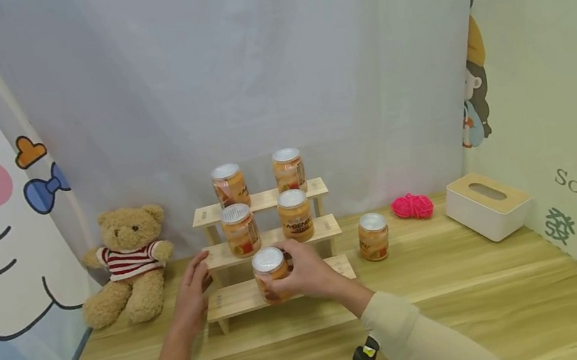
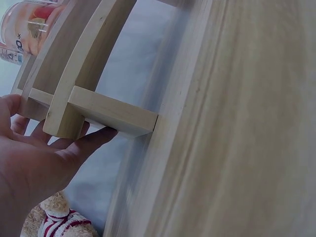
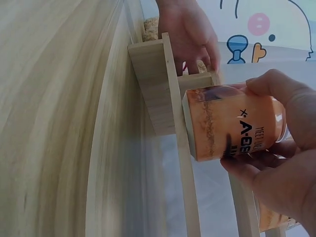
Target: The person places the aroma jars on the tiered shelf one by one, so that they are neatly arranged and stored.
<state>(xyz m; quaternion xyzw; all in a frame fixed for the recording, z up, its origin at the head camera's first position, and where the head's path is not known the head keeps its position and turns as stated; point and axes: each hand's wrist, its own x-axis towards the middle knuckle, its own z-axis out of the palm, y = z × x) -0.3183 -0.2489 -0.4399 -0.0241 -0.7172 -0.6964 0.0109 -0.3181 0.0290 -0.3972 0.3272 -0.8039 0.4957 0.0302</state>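
A three-step wooden shelf [image 1: 236,300] stands on the table, with two orange cans on its top step and two on its middle step. My right hand [image 1: 307,269] grips another orange can [image 1: 269,268] by its sides at the lowest step. In the right wrist view, that can [image 3: 232,123] has its base at the step's board; whether its weight rests there I cannot tell. My left hand [image 1: 191,292] is at the shelf's left end, its fingers [image 2: 94,140] extended against the ends of the steps and holding no can.
One more orange can [image 1: 373,237] stands on the table right of the shelf. Behind it lies a pink yarn bundle [image 1: 412,206], and a tissue box [image 1: 488,206] sits farther right. A teddy bear [image 1: 130,263] sits at the left, near the curtain [image 1: 228,77].
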